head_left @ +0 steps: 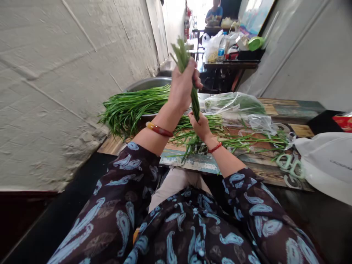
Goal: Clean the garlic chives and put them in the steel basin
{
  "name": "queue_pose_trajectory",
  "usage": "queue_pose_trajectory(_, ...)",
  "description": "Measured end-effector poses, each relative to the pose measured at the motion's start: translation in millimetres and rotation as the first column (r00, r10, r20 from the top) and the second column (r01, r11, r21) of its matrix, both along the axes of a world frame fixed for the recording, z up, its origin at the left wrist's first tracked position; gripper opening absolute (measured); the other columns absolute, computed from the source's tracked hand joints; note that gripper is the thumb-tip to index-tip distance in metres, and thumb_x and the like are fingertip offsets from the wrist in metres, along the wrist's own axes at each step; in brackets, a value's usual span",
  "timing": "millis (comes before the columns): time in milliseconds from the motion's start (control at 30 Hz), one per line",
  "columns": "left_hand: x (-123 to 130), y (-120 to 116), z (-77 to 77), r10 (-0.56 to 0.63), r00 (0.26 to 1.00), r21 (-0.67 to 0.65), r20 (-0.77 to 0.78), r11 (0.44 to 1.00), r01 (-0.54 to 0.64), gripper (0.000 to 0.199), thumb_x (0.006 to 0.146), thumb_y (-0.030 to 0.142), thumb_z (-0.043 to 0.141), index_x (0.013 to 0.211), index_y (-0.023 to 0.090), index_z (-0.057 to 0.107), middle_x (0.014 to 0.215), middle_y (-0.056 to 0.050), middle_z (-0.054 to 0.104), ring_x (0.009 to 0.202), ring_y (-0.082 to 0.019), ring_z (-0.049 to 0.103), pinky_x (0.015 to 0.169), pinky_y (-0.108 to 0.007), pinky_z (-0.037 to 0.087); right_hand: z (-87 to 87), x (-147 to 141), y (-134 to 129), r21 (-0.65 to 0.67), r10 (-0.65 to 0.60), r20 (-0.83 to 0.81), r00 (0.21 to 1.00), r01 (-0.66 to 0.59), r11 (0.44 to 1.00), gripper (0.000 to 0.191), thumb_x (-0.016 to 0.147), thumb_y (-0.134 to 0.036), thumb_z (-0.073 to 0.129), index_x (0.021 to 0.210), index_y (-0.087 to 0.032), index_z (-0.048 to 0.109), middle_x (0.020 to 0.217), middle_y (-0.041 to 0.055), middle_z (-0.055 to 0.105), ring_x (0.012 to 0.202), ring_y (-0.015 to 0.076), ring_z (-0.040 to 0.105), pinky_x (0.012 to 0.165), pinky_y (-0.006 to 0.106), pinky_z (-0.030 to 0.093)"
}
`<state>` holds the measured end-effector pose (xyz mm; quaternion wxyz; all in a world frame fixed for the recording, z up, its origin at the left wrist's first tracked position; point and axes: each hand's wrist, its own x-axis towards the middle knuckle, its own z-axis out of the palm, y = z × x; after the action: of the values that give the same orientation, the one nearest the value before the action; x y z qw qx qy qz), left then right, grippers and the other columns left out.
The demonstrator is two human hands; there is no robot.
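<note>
A bundle of green stalks (195,104) stands nearly upright over the table. My left hand (183,86) is wrapped round its upper part, and the pale ends stick out above the fist. Lower down, my right hand (201,127) closes round the bottom of the same bundle. Left of my hands, a large pile of long green leaves (134,106) lies across a metal basin (148,83). Loose stalks (247,141) are spread over the wooden table (189,161) beneath and to the right of my right hand.
Behind the loose stalks lies a clear plastic bag (236,102) with greens inside. Green-handled scissors (290,165) and a white cap (327,161) are at the right. A wall runs along the left. Farther back, a cluttered table (231,65) stands before a seated person (213,15).
</note>
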<state>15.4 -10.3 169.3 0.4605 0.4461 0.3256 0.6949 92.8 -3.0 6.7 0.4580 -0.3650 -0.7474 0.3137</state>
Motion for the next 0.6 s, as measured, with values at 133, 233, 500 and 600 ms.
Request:
queue_pose_trajectory(133,-44,-3,21.8,0.218,0.966,-0.031,0.135,0.976,-0.216,0.041,0.109,0.042,0.035,0.073,0.021,0.035,0.055,0.007,0.021,0.047,-0.008,0.022,0.049,-0.026,0.024,-10.3,40,0,0.143,-0.231,0.342,0.911,0.192,0.971,0.023,0.097,-0.039,0.049,0.100,-0.021,0.062,0.092,0.0116,0.072,0.083,0.0248,0.065,0.075,0.034,0.047)
queue_pose_trajectory(233,-81,-5,29.6,0.292,0.956,0.173,0.036,0.940,-0.294,0.047,0.097,0.061,0.052,0.072,0.025,0.035,0.058,0.005,0.025,0.051,-0.011,0.027,0.050,-0.029,0.025,-17.0,89,1,0.116,-0.283,0.557,0.781,0.264,0.958,0.025,0.093,-0.023,0.047,0.107,-0.016,0.066,0.097,0.0168,0.074,0.087,0.0281,0.067,0.078,0.036,0.048)
queue_pose_trajectory(500,-56,-15,-3.2,0.196,0.981,0.133,0.004,0.972,-0.195,0.041,0.100,0.055,0.050,0.078,0.023,0.039,0.058,0.007,0.027,0.048,-0.007,0.027,0.049,-0.027,0.028,19.4,110,-8,0.159,-0.165,0.256,0.953,0.127,0.979,0.067,0.083,-0.043,0.068,0.141,-0.012,0.053,0.128,0.0200,0.068,0.120,0.0321,0.063,0.107,0.052,0.047)
queue_pose_trajectory(600,-20,-27,-27.1,0.109,0.988,0.125,-0.106,0.988,-0.095,0.031,0.097,0.045,0.060,0.081,0.024,0.045,0.061,0.006,0.037,0.049,-0.009,0.033,0.050,-0.029,0.031,36.7,67,-23,0.146,0.033,0.107,0.994,-0.048,0.988,0.092,0.078,-0.055,0.074,0.153,-0.018,0.037,0.142,0.0189,0.060,0.131,0.0308,0.057,0.111,0.050,0.045)
